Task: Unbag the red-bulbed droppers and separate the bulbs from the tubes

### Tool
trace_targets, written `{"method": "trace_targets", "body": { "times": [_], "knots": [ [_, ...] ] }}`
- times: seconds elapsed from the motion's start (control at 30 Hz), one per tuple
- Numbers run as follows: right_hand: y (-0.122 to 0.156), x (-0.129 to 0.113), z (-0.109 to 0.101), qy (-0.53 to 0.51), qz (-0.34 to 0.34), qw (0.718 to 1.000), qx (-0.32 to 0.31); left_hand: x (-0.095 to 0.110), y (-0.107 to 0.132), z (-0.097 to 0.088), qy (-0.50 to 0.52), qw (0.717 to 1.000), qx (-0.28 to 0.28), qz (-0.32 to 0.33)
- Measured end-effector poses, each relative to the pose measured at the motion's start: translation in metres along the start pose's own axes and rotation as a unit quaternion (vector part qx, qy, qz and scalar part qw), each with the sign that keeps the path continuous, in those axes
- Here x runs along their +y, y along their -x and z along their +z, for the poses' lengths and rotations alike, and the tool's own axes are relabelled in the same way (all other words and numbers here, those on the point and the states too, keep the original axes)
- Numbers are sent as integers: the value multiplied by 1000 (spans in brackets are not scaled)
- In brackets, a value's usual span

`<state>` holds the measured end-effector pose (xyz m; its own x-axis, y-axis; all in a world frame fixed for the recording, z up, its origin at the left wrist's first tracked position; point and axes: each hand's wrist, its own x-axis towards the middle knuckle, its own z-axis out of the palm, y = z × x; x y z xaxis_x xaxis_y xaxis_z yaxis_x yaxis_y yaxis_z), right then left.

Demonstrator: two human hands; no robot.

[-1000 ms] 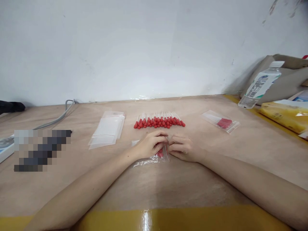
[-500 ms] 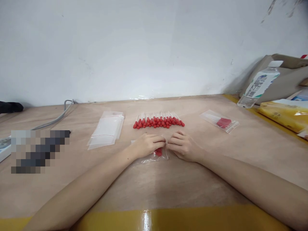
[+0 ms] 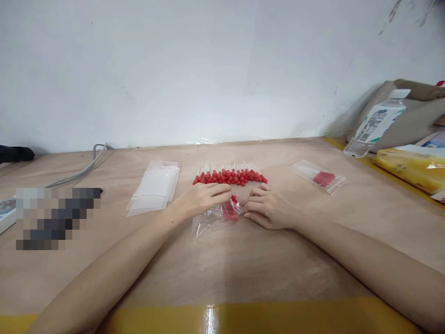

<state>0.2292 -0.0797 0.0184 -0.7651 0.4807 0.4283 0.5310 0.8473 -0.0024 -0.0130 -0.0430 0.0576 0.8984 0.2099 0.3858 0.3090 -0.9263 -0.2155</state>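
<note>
Head view: left hand point(image 3: 205, 199) and right hand point(image 3: 267, 208) slightly apart at frame centre. Left lies across a clear bag point(image 3: 212, 222), red tips point(image 3: 229, 212) showing through; right, curled, at its right end. Cannot tell if either grips. Red-tipped sticks point(image 3: 229, 176) rowed just above; flat bags point(image 3: 153, 185) centre-left, filled bag point(image 3: 320, 176) centre-right on desk point(image 3: 264, 269).

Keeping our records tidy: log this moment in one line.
left hand: over clear plastic bag; right hand: at bag's right end; in bag: red tips; beyond: row of red-tipped white sticks
</note>
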Motion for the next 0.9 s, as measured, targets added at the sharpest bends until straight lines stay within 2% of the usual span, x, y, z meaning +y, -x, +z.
{"method": "trace_targets", "body": {
  "times": [0.07,0.13,0.27,0.33,0.43,0.57,0.7,0.9],
  "knots": [
    [0,-2,0,-89,70,994,10,1,0,5,23,1000,-7,-4],
    [-1,-5,3,-170,138,975,30,5,0,13,65,997,-12,-31],
    [-8,-8,15,-295,209,931,54,17,8,21,167,973,16,-158],
    [-11,-9,22,-343,259,902,49,25,14,20,200,955,10,-217],
    [-16,-8,30,-352,334,873,44,31,22,18,231,939,-21,-255],
    [-19,-8,30,-313,366,876,38,30,25,22,253,931,-15,-262],
    [-23,-17,25,-300,410,859,62,26,24,28,263,933,2,-247],
    [-23,-22,25,-343,372,859,70,25,25,30,276,936,37,-214]
  ]
}}
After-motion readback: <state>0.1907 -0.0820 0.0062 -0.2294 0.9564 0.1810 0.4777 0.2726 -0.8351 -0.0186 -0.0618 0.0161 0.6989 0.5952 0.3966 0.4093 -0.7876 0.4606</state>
